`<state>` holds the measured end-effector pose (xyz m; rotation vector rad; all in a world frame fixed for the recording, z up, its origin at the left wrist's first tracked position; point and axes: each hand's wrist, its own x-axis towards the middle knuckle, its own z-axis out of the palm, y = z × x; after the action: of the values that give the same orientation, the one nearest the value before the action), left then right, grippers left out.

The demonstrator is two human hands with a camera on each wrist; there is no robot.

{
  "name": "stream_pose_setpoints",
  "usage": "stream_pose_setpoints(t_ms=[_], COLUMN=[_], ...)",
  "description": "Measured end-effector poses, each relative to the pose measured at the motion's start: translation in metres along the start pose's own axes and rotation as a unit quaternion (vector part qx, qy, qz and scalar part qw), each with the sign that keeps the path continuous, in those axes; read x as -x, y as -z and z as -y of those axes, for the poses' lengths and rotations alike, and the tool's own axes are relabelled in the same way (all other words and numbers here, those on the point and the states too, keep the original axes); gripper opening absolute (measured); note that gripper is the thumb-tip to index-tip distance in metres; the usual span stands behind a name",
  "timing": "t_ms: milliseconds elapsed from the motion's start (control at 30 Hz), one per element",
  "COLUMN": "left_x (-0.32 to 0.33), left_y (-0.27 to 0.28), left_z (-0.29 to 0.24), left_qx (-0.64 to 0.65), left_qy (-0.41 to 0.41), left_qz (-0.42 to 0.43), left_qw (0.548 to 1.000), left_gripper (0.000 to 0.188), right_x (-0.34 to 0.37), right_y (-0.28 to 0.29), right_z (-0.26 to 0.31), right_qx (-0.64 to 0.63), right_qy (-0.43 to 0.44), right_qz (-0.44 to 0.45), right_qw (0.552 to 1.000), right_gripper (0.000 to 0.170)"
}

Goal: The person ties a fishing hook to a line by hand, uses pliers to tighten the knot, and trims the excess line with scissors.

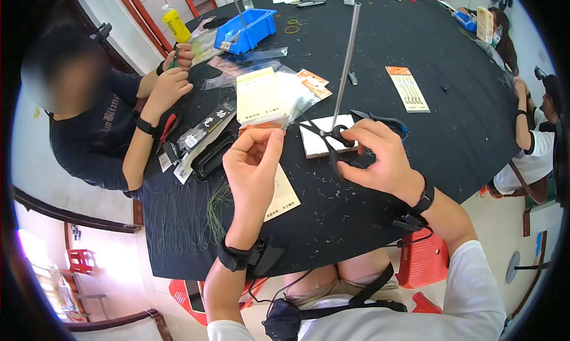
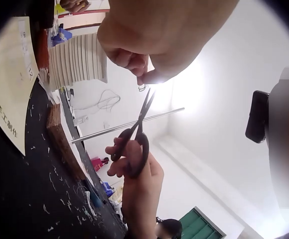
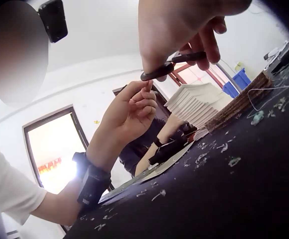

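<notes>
My left hand pinches a small curved wire hook between thumb and forefinger; most of it is hidden by the fingertips. With thumb and fingers in its handle loops, my right hand holds black scissors. Their blades are slightly apart and point at the left fingertips, close to the hook in the left wrist view. Below the scissors lies a white-topped block with brown sides, and a thin metal rod rises beside it. A stack of cream cards lies beyond my left hand.
Green line is bundled at the left front edge, beside a cream card. Pliers lie behind my right hand. A packet of hooks is farther right, a blue bin at the back. Another person sits left.
</notes>
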<state>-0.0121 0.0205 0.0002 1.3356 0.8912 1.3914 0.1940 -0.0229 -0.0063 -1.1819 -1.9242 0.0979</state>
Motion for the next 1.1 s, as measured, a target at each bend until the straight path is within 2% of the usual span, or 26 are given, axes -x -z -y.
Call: stream_pose_setpoints(t_ms=[100, 200, 267, 333, 467, 533, 833, 1100], left_x=[-0.001, 0.002, 0.002, 0.004, 0.005, 0.006, 0.006, 0.006], left_y=[0.001, -0.001, 0.000, 0.001, -0.002, -0.001, 0.000, -0.004], left_z=[0.001, -0.005, -0.004, -0.005, -0.005, -0.004, -0.001, 0.001], left_qx=[0.017, 0.016, 0.016, -0.002, 0.012, 0.006, 0.015, -0.007], left_qy=[0.008, 0.019, 0.019, 0.037, 0.042, 0.050, 0.040, 0.031], left_qz=[-0.017, -0.027, -0.028, -0.032, -0.033, -0.031, -0.024, -0.027], left_qw=[1.000, 0.999, 0.999, 0.999, 0.999, 0.998, 0.999, 0.999], left_gripper=[0.007, 0.008, 0.008, 0.009, 0.009, 0.010, 0.012, 0.014], right_x=[-0.002, -0.004, -0.003, -0.003, 0.001, 0.001, 0.002, 0.003], right_y=[-0.002, 0.003, 0.003, 0.002, -0.006, -0.004, -0.003, -0.003], right_z=[-0.001, 0.006, 0.003, 0.001, -0.006, -0.005, -0.002, -0.002], right_qx=[0.003, 0.007, 0.013, 0.040, 0.013, 0.042, 0.085, 0.090], right_qy=[0.023, 0.011, 0.025, 0.045, 0.044, 0.055, 0.092, 0.083], right_qz=[-0.035, -0.038, -0.032, 0.032, 0.034, 0.058, 0.043, 0.040], right_qw=[0.999, 0.999, 0.999, 0.998, 0.998, 0.996, 0.991, 0.992], right_gripper=[0.038, 0.038, 0.039, 0.039, 0.037, 0.036, 0.033, 0.031])
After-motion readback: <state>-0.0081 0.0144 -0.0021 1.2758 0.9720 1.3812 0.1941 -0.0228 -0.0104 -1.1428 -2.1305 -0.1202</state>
